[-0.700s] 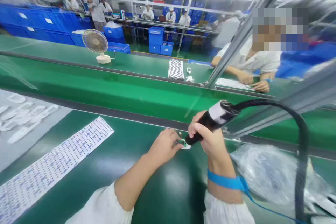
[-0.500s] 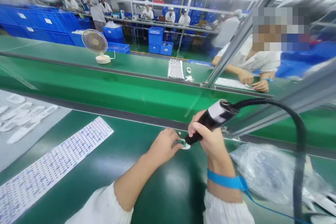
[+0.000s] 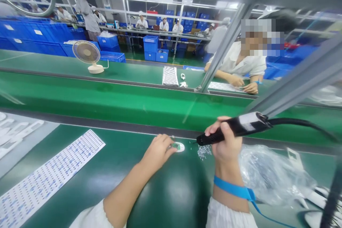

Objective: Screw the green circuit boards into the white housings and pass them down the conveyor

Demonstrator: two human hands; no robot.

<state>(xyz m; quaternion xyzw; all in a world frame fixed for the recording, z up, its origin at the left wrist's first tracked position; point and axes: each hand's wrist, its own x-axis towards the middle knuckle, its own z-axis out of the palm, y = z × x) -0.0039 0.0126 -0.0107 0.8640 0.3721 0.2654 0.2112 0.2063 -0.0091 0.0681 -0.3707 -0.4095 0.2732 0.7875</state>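
Observation:
On the green bench my left hand (image 3: 159, 150) is closed on a small white plastic shell (image 3: 181, 147) that carries a green circuit board (image 3: 175, 145). Its fingers grip the left end, hiding part of it. My right hand (image 3: 227, 142) is wrapped round a black electric screwdriver (image 3: 229, 130), tilted with its tip down to the left. That tip is apart from the shell, beside a loose pile of small screws (image 3: 204, 151) on the bench. A blue wrist strap (image 3: 232, 188) circles my right wrist.
Left lies a long sheet of printed labels (image 3: 53, 178), beyond it white plastic parts (image 3: 16, 133) on grey sheeting. Right are a clear plastic bag (image 3: 269, 171) and the screwdriver's cable (image 3: 304, 124). A metal post (image 3: 227, 48) rises ahead; a co-worker's hands (image 3: 244, 84) work across the belt.
My right hand has swung the screwdriver away from the shell to the right, lying flatter now. The screw pile has come into sight. My left hand still holds the shell.

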